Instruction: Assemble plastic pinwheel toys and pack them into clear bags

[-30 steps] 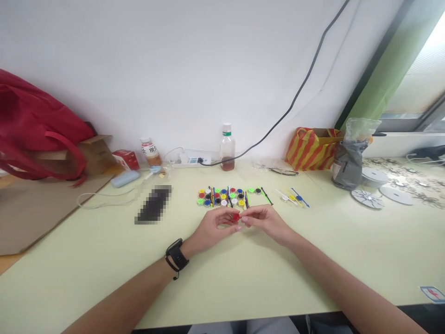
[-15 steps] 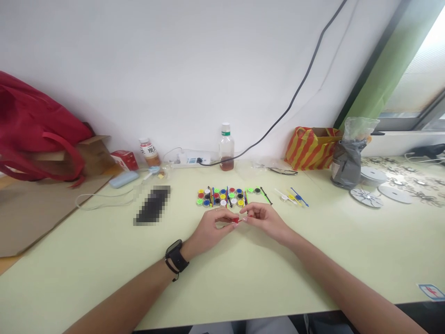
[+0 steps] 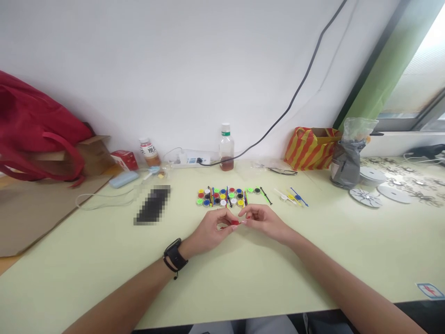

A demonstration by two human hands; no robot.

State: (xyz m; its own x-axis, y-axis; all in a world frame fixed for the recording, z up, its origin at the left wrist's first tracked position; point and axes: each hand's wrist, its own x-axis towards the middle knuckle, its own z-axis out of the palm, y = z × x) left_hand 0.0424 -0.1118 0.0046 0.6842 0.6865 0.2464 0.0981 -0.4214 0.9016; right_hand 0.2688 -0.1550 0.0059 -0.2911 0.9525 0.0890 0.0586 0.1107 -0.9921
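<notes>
A small red plastic piece (image 3: 235,222) is pinched between the thumb and fingers of my left hand (image 3: 216,228), which wears a black watch on its wrist. My right hand (image 3: 266,221) meets it from the other side, its thumb and forefinger closed on the thin end of the red piece. Fingers cover much of the piece, so its full shape is hidden. Just beyond my hands lie rows of small round discs (image 3: 223,202) in several colours, with thin arrow-shaped sticks (image 3: 266,195) among them. Farther right are white, yellow and blue sticks (image 3: 299,196) with round parts.
A pixelated dark object (image 3: 152,205) lies left of the discs. Along the wall stand a bottle of brown liquid (image 3: 227,148), a power strip (image 3: 194,160) and a striped bag (image 3: 309,150). Grey discs (image 3: 365,197) lie at the right, a red bag (image 3: 38,125) at the left.
The red piece has turned slightly in my fingers and shows more on the left hand's side. Both hands stay in nearly the same place.
</notes>
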